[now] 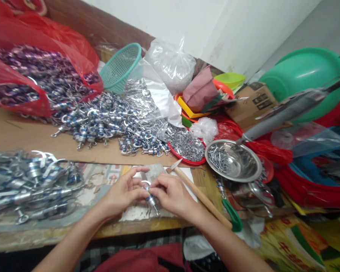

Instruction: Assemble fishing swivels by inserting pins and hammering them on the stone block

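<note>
My left hand (124, 190) and my right hand (171, 193) meet at the near edge of the table, both pinched on one small metal swivel part (150, 198) with a blue band and a silver ring at its top. Its thin stem points down toward me. The part sits over a worn white sheet (136, 213). A small hammer (200, 194) with a wooden handle lies just right of my right hand, its head near a small metal block (155, 170).
Heaps of the same parts lie at the left (31, 185) and middle back (107, 124), more in a red bag (31, 79). A red tray of small metal pieces (187, 145), a steel bowl of screws (234, 160), a teal basket (120, 68) and a green basin (303, 75) stand behind.
</note>
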### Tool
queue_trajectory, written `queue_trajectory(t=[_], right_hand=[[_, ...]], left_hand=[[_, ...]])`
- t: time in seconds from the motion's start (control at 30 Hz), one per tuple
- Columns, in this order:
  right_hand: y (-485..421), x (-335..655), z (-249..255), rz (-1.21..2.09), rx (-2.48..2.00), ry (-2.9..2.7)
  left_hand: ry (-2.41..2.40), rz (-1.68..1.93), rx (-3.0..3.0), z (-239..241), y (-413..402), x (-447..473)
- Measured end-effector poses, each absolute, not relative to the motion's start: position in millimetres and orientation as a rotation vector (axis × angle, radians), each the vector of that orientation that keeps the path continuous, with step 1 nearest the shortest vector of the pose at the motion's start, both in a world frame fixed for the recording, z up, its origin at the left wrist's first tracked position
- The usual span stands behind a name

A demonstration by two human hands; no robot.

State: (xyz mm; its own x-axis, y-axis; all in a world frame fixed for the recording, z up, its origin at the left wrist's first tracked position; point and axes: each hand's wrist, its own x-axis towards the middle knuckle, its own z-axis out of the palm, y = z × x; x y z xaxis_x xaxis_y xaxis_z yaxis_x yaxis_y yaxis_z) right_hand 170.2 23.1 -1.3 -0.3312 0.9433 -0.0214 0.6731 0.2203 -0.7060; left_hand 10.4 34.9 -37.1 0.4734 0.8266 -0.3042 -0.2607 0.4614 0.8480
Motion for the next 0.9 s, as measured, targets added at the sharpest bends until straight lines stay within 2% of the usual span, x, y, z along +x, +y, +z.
queue_trajectory(t=[0.1,0.3,0.5,0.8,0.9], right_hand=[[20.8,167.2,-4.2,0.771,-1.485,-2.088],[26.1,165.8,-2.3,0.918,-1.538,-2.049],[24.2,165.1,-9.3,0.656,-1.466,-2.130],[21.0,168.9,-19.4,0.651,-1.296,-1.986],[21.8,191.9,-14.7,0.526,-1.295,-1.793]], left_hand=[[0.810,0.766,0.822,-36.3,34.9,10.4],[0.804,0.756,0.834,-34.0,34.5,9.9],[0.799,0.758,0.816,-33.1,34.0,10.1],[0.827,0.745,0.842,-31.7,34.5,9.9],[0.852,0.740,0.832,-30.9,35.0,10.3]])
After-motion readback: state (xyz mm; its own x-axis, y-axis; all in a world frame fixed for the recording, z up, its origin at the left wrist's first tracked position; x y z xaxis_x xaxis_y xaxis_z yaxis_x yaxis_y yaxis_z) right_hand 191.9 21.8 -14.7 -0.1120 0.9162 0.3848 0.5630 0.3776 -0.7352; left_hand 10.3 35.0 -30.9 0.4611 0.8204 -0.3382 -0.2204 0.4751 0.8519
